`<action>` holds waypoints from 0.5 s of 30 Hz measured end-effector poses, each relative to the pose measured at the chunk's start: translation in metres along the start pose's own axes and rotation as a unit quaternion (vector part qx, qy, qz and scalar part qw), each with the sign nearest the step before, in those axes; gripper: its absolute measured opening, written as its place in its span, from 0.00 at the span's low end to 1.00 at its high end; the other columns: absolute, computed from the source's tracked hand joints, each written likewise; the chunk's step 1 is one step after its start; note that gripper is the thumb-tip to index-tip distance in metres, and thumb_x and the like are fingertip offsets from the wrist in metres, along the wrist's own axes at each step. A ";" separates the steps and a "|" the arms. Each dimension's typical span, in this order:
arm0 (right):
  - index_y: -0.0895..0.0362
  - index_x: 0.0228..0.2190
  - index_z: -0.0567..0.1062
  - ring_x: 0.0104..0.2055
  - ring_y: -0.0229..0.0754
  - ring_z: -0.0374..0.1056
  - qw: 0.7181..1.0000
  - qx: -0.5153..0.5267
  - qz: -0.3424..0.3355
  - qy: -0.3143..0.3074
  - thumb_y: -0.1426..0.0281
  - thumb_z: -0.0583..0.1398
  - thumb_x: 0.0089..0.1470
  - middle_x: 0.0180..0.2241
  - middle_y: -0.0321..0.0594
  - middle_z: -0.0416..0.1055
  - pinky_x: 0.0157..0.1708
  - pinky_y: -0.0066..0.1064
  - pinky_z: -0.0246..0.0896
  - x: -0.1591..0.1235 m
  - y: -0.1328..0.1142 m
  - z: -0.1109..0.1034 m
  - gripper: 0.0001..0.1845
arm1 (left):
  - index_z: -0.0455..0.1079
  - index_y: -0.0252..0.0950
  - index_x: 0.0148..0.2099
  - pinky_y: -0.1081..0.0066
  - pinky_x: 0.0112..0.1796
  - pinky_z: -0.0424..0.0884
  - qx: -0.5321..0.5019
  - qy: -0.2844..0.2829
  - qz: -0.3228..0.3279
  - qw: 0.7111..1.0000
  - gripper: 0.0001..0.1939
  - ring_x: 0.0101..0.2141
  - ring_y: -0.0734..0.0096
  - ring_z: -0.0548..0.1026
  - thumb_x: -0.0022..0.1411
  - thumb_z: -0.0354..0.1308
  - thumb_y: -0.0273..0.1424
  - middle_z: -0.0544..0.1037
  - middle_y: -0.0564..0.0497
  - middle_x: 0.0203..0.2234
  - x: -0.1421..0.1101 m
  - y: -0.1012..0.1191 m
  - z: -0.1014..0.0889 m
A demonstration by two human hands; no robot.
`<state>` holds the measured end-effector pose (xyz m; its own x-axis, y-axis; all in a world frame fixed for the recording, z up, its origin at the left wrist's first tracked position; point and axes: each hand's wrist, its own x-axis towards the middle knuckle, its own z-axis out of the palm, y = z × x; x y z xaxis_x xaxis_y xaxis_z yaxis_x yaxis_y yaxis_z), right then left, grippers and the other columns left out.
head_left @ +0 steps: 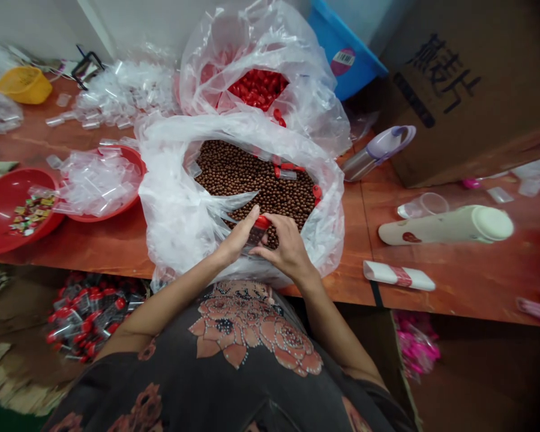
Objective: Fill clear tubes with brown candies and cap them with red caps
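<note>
Both hands meet over the near edge of a big white plastic bag [171, 156] full of small round brown balls [252, 174]. Between them is a small clear tube with a red cap [261, 222], brown inside. My left hand [239, 237] grips its left side, thumb up by the cap. My right hand [285, 246] closes round it from the right, fingers at the cap. Several red caps and clear tubes [288, 174] lie on the balls at the bag's right side. Behind stands another plastic bag of red caps [258, 90].
To the left are a red bowl of clear tubes [139, 162] and a red bowl with small wrapped pieces [0, 198]. Bottles [441, 227] and a tissue pack [398, 275] lie right, near a large carton [477, 120]. Red-capped tubes [92, 315] are piled below the table's left edge.
</note>
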<state>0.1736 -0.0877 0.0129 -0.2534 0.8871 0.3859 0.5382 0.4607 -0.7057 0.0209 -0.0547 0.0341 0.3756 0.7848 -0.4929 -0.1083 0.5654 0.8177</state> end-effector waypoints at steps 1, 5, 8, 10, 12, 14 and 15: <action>0.48 0.62 0.60 0.57 0.56 0.65 0.999 -0.028 -0.019 -0.006 0.55 0.68 0.50 0.57 0.48 0.69 0.58 0.54 0.60 0.001 0.001 0.000 0.43 | 0.68 0.34 0.28 0.74 0.21 0.62 -0.004 0.007 0.003 1.000 0.32 0.19 0.75 0.67 0.63 0.46 0.59 0.72 0.49 0.19 0.000 0.000 0.000; 0.53 0.63 0.58 0.53 0.56 0.67 0.991 -0.106 -0.078 -0.002 0.55 0.64 0.55 0.54 0.52 0.70 0.53 0.53 0.65 0.006 0.004 0.005 0.40 | 0.68 0.34 0.30 0.76 0.22 0.63 -0.035 0.043 0.016 0.998 0.26 0.20 0.76 0.68 0.64 0.50 0.52 0.71 0.52 0.19 0.001 -0.005 0.001; 0.58 0.61 0.61 0.50 0.56 0.69 0.983 -0.132 -0.125 0.009 0.54 0.63 0.55 0.49 0.54 0.72 0.49 0.51 0.68 0.009 0.002 0.012 0.38 | 0.70 0.33 0.35 0.76 0.22 0.63 -0.056 0.069 0.025 0.996 0.22 0.20 0.76 0.67 0.64 0.51 0.49 0.70 0.53 0.19 0.000 -0.010 0.001; 0.59 0.61 0.61 0.50 0.56 0.69 0.980 -0.143 -0.137 0.005 0.53 0.62 0.56 0.48 0.54 0.73 0.49 0.51 0.68 0.011 -0.002 0.017 0.38 | 0.72 0.34 0.42 0.76 0.22 0.64 -0.044 0.072 0.050 0.995 0.22 0.20 0.75 0.67 0.64 0.50 0.48 0.71 0.53 0.21 -0.006 -0.008 -0.002; 0.59 0.63 0.59 0.53 0.56 0.68 0.980 -0.144 -0.137 -0.025 0.52 0.61 0.57 0.51 0.54 0.72 0.52 0.51 0.66 0.017 -0.006 0.020 0.41 | 0.72 0.35 0.49 0.75 0.24 0.66 0.002 0.085 0.106 0.991 0.22 0.23 0.74 0.69 0.65 0.50 0.47 0.74 0.52 0.25 -0.019 0.001 -0.012; 0.59 0.65 0.56 0.58 0.56 0.65 0.980 -0.142 -0.131 -0.056 0.51 0.60 0.58 0.56 0.55 0.69 0.56 0.50 0.64 0.027 -0.003 0.020 0.42 | 0.72 0.36 0.51 0.73 0.28 0.70 0.066 0.146 0.201 0.966 0.24 0.26 0.73 0.71 0.66 0.50 0.48 0.75 0.51 0.28 -0.038 0.012 -0.032; 0.59 0.64 0.58 0.59 0.55 0.64 0.980 -0.146 -0.120 -0.062 0.52 0.59 0.59 0.57 0.55 0.68 0.56 0.49 0.64 0.035 0.004 0.018 0.40 | 0.72 0.35 0.51 0.73 0.30 0.71 0.092 0.206 0.263 0.938 0.25 0.27 0.73 0.72 0.66 0.49 0.49 0.75 0.51 0.28 -0.049 0.017 -0.048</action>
<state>0.1526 -0.0547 0.0133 -0.4867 0.7589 0.4327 0.6530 0.6450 -0.3969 -0.0431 -0.0713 0.0576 -0.0779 0.9958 -0.0484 -0.0045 0.0482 0.9988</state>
